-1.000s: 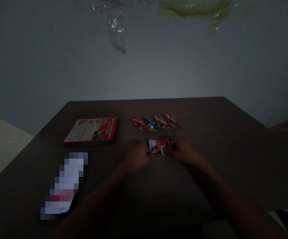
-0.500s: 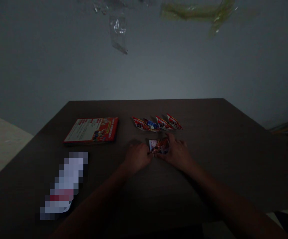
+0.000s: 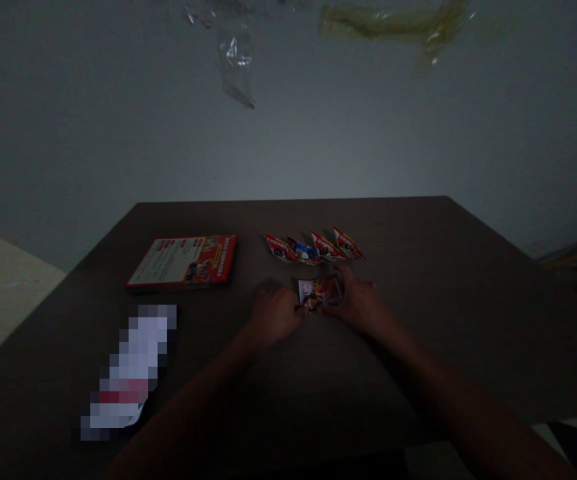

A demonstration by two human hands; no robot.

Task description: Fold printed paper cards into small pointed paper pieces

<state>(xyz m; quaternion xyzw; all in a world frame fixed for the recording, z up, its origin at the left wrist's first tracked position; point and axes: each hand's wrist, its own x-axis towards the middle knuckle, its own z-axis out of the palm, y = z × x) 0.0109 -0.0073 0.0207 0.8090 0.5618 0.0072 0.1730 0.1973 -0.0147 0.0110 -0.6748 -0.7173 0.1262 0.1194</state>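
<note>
Between my two hands is a small printed picture card, dark and colourful with a pale left edge. My left hand is closed at the card's lower left corner, its fingertips mostly hidden. At the opposite end my right hand pinches the card's right edge, thumb near side and fingers far side. Just beyond the hands stand several folded paper pieces in a row, among them a red one and a blue one.
A red and white printed box or book lies on the left of the dark table. Nearer me is a pixelated, long flat object, close to my left forearm. Behind the table rises a grey wall with tape on it.
My right hand has slid slightly to the right, and more of the card's face now shows. My left hand has shifted a little left; the folded pieces have not moved.
</note>
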